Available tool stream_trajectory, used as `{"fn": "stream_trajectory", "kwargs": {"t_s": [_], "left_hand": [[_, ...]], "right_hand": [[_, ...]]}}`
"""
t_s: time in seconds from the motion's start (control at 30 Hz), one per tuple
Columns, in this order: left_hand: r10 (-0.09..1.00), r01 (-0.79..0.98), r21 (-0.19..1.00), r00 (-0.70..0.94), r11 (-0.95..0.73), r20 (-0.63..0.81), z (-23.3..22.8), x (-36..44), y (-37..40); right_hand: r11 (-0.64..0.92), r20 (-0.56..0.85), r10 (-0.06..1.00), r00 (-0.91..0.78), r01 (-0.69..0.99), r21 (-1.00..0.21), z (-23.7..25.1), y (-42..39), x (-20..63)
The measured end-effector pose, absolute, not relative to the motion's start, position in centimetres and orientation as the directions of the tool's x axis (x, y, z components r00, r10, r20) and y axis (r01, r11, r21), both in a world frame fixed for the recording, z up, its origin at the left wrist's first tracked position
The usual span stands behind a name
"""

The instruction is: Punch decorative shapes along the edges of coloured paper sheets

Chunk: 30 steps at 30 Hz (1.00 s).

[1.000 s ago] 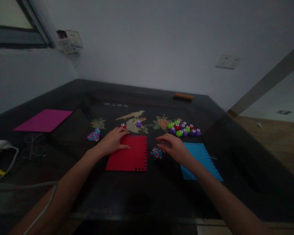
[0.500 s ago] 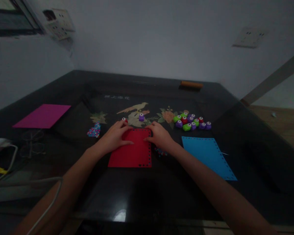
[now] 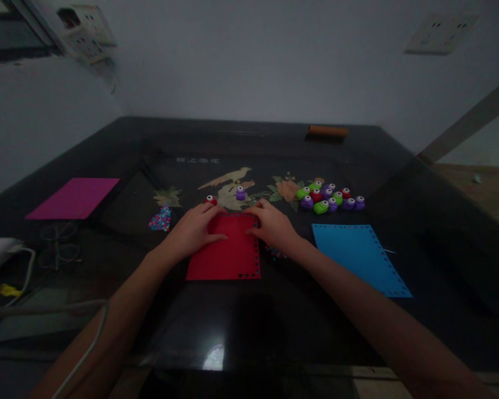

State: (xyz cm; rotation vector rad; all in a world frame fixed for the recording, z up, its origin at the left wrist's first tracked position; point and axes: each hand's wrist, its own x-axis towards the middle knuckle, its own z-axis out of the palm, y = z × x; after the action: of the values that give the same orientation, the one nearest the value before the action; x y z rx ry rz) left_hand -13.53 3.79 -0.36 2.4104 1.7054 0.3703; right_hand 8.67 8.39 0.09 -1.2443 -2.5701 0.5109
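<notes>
Both hands lie flat and open on the red card [image 3: 227, 252], left hand [image 3: 193, 230] at its 10 o'clock corner, right hand [image 3: 274, 227] at 2 o'clock.

Your bench [image 3: 241, 327] is dark, glossy, with a bird-and-flower inlay. Flat on it: red sheet [image 3: 228, 257] at centre, blue sheet [image 3: 360, 257] to its right, magenta sheet [image 3: 72, 198] far left, cluster of small green, purple and red punches [image 3: 330, 198] behind the blue one. Also two lone punches, confetti pile [image 3: 161, 218], eyeglasses [image 3: 58, 244], orange bar [image 3: 327, 131] at the far edge.
</notes>
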Motion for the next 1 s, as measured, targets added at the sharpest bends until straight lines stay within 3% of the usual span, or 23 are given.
{"fn": "stream_trajectory", "kwargs": {"t_s": [0.27, 0.53, 0.77, 0.9, 1.0], "left_hand": [[0.949, 0.898, 0.308, 0.298, -0.316, 0.103, -0.3, -13.7, 3.8], [0.955, 0.872, 0.389, 0.276, -0.298, 0.110, -0.2, -13.8, 3.8], [0.995, 0.749, 0.655, 0.050, -0.095, 0.088, 1.4, -14.6, 4.0], [0.996, 0.544, 0.835, -0.077, 0.082, -0.047, 2.2, -14.9, 3.8], [0.983, 0.345, 0.921, -0.041, 0.179, -0.176, 2.2, -14.6, 3.4]], "right_hand": [[0.631, 0.143, 0.764, -0.629, 0.685, -0.364, 0.5, 7.6, 8.4], [0.520, 0.123, 0.813, -0.569, 0.614, -0.594, 0.2, 8.6, 8.3], [0.366, 0.092, 0.827, -0.555, 0.405, -0.838, 0.4, 9.5, 8.5], [0.268, 0.069, 0.836, -0.545, 0.296, -0.917, 1.7, 9.9, 9.0], [0.202, 0.057, 0.859, -0.509, 0.235, -0.951, 2.8, 10.2, 9.7]]}}
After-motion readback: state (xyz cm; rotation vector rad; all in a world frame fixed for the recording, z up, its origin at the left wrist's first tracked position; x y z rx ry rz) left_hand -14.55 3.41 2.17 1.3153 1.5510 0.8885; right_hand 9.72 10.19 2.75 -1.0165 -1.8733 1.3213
